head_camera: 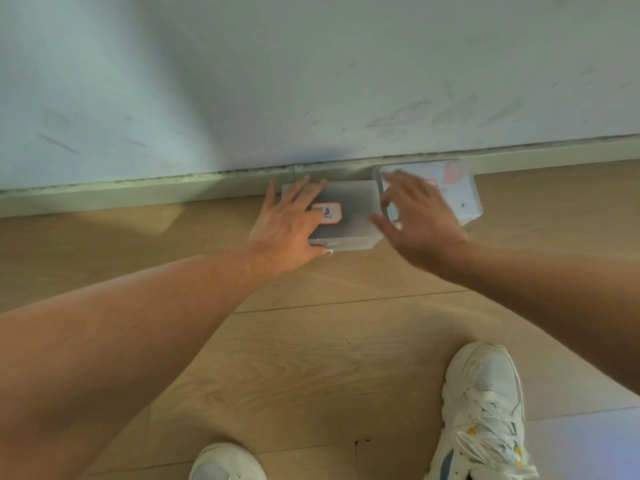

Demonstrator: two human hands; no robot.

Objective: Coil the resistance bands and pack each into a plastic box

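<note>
The left hand [287,233] is pressing flat, fingers [304,192] straight, on a lidded grey box [349,223] on the floor. The right hand [415,216] is hovering just beside it, fingers spread and holding nothing, in front of a second box [464,199]. No bands are showing, so packing is looking nearly finished.

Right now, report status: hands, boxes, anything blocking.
Left hand flat on grey plastic box, fingers straight. Right hand open, hovering between grey box and white box. No bands visible. Nothing blocking; both boxes against baseboard.
</note>
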